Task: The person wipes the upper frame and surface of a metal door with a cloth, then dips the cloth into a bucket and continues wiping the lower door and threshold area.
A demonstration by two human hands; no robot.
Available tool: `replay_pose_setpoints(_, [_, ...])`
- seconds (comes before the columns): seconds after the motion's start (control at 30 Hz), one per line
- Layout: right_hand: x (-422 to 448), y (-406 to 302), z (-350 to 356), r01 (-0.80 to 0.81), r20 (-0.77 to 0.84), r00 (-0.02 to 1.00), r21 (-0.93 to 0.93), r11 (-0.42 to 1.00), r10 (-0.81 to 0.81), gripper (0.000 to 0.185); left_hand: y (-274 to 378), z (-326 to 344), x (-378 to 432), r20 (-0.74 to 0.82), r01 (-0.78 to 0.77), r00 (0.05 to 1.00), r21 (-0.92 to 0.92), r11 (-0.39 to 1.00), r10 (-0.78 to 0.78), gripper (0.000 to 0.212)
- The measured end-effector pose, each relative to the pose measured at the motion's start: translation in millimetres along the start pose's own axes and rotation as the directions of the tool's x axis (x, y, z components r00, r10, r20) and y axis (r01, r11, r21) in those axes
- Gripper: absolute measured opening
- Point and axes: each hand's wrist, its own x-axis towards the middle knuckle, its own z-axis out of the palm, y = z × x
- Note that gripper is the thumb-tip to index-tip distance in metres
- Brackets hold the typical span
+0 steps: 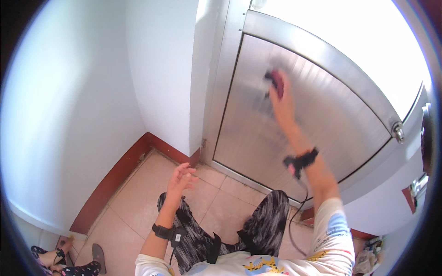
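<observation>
My right hand point(282, 93) is raised against the lower metal panel of a door point(262, 138), its fingers closed around a dark red object point(278, 82) with black parts. Motion blur hides what exactly the object is. A black strap with a cable circles the right wrist. My left hand point(181, 179) hangs in the air over the tiled floor, left of the door, with fingers apart and slightly bent, holding nothing. The left wrist also bears a black strap with a small box.
A round metal knob point(398, 132) sits at the door's right edge. White walls with a dark red baseboard point(114, 183) stand at left. Another person's legs and hand point(65, 255) show at lower left. Plastic bags point(366, 260) lie at lower right.
</observation>
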Motion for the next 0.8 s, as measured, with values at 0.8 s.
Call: replay_pose_setpoints(0.8, [-94.6,135.6,50.4,0.849,0.851,0.473,-0.371,0.377,-0.227,0.053,-49.3,-26.0,75.4,-0.258,0.173,0.943,-0.167,0.971,-0.213,0.039])
